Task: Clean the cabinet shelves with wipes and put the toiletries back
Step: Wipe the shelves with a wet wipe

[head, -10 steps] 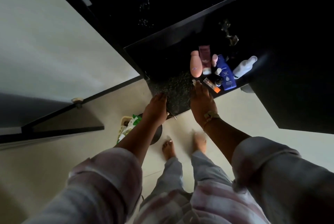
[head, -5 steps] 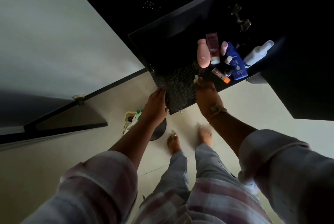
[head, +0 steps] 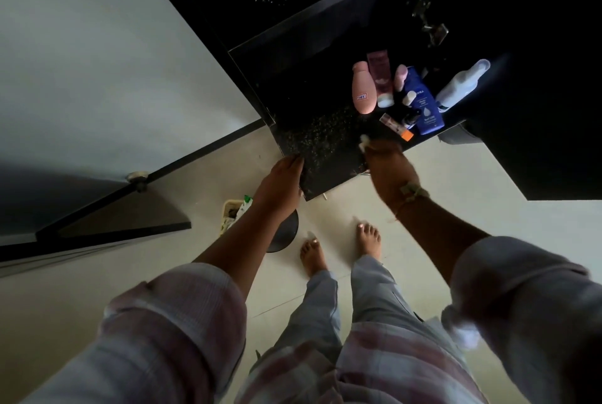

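Note:
A dark speckled shelf (head: 322, 143) juts from the black cabinet. My left hand (head: 280, 185) grips the shelf's near left corner. My right hand (head: 387, 165) presses a white wipe (head: 364, 143) onto the shelf near its front edge; most of the wipe is hidden under the fingers. Toiletries stand on the right part of the shelf: a pink bottle (head: 362, 89), a maroon tube (head: 380, 77), a blue lotion bottle (head: 423, 102), a white bottle (head: 461, 84) and a small orange-capped tube (head: 396, 125).
An open cabinet door (head: 107, 208) stands at the left. On the pale tiled floor below lie a wipes pack in a small basket (head: 234, 211) and a dark round bin (head: 283, 234). My bare feet (head: 338, 247) stand under the shelf.
My right hand has drawn back from beside the bottles toward the shelf's front edge with the wipe. The left hand stays on the shelf corner. My head has tilted slightly.

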The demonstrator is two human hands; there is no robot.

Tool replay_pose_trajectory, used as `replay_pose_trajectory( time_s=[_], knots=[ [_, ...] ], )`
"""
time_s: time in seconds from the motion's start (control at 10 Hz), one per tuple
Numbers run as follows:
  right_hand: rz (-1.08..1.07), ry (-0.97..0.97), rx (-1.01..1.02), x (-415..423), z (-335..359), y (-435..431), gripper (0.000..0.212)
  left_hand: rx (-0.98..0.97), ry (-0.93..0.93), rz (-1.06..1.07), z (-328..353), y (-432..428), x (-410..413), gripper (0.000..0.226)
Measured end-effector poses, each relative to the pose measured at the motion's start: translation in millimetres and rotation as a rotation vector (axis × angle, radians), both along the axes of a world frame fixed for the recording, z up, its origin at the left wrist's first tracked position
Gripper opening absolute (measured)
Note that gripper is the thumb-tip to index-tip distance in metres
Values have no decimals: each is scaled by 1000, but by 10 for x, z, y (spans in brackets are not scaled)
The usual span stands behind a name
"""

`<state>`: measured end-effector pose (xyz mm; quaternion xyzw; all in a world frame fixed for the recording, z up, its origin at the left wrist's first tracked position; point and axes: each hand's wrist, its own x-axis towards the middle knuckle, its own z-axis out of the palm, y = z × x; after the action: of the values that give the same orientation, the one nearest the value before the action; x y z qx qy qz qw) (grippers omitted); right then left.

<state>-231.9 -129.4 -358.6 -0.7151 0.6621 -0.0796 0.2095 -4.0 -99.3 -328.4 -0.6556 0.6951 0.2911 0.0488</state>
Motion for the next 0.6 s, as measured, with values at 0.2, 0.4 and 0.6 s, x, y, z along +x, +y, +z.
replay_pose_trajectory(
  time_s=[0.2, 0.4, 0.6],
  knots=[
    [-92, -80, 243, 106, 155, 59, 35, 44, -7, -21, 10, -39, -51, 79],
    [144, -233, 352, 500, 98, 707, 38, 71, -15, -39, 46, -74, -26, 74],
    [-10, -192, 50, 127, -50, 306, 45, 78, -16, -85, 68, -116, 0, 71]
  ],
)
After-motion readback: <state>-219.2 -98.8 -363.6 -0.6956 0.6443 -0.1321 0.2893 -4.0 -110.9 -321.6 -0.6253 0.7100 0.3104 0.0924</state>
